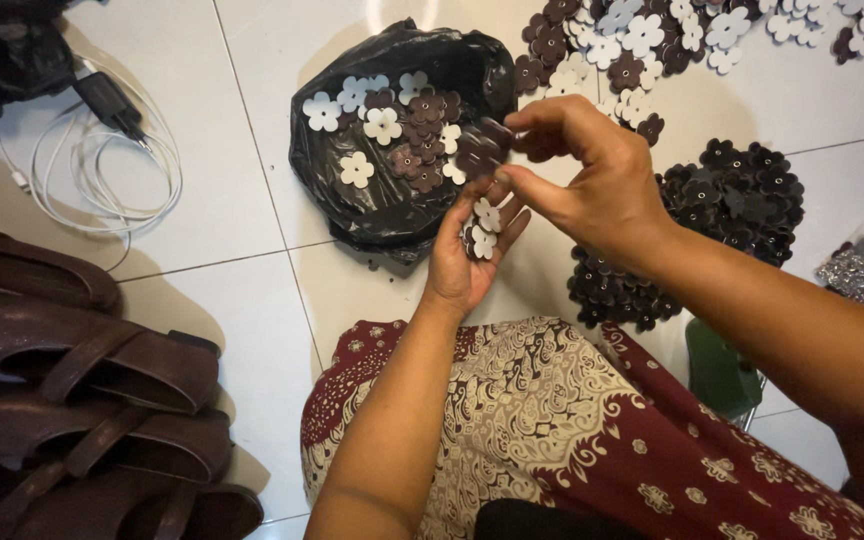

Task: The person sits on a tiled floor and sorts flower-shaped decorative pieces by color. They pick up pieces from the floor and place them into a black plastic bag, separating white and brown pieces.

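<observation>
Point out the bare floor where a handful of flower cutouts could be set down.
Bare tile lies between the white cable and the black bag, and tile between the brown sandals and the patterned cloth. Crowded: right of the bag, around the mixed flowers and dark flower pile.

Brown strapped sandals (pixel 72 400) lie stacked on the white tiled floor (pixel 242 300) well left of the hands, a coiled white charger cable (pixel 102 165) beyond them; a green bottle (pixel 717 370) stands under the right forearm.
</observation>
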Action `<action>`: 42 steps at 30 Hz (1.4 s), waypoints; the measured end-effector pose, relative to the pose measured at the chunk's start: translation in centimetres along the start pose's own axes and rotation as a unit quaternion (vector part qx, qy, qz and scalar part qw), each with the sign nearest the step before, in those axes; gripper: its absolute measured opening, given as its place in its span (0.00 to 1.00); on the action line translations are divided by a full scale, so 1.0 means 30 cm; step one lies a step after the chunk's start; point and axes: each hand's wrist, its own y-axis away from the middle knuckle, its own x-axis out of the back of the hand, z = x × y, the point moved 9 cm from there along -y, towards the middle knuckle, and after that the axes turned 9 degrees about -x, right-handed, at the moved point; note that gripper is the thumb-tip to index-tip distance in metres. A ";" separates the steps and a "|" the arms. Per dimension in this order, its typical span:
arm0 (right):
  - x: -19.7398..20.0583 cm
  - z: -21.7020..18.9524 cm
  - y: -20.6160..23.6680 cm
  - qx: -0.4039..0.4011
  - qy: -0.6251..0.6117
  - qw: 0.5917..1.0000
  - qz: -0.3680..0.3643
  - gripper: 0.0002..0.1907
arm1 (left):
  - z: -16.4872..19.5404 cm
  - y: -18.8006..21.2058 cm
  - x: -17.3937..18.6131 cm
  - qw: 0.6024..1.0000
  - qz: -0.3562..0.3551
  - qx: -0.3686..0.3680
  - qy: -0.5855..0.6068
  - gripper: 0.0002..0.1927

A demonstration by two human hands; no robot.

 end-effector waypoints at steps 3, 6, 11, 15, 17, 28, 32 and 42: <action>-0.053 0.006 0.009 -0.014 0.074 0.996 -0.040 0.14 | 0.014 0.007 -0.017 0.999 -0.028 -0.008 -0.019 0.27; -0.147 0.064 0.042 -0.078 0.067 0.987 -0.127 0.15 | 0.012 0.011 -0.027 0.999 -0.046 -0.003 -0.023 0.27; -0.142 0.075 0.071 -0.017 0.132 0.988 -0.074 0.11 | -0.001 0.016 -0.010 0.999 -0.030 0.013 -0.036 0.27; -0.120 0.062 0.098 -0.002 0.086 0.995 -0.048 0.10 | 0.006 0.000 -0.017 0.999 -0.037 -0.006 -0.032 0.27; -0.146 0.040 0.115 0.018 0.086 0.994 -0.069 0.10 | 0.009 -0.004 -0.024 0.999 -0.041 -0.020 -0.025 0.28; -0.182 0.113 0.105 -0.085 0.038 0.989 -0.117 0.26 | 0.014 0.010 -0.033 0.997 -0.040 -0.006 -0.071 0.28; -0.176 0.159 0.090 -0.127 0.012 0.982 -0.138 0.22 | 0.024 0.012 -0.042 0.997 -0.047 0.000 -0.066 0.29; -0.079 0.153 0.019 -0.201 0.029 0.975 -0.092 0.17 | 0.007 -0.002 -0.015 1.000 -0.010 -0.011 -0.002 0.36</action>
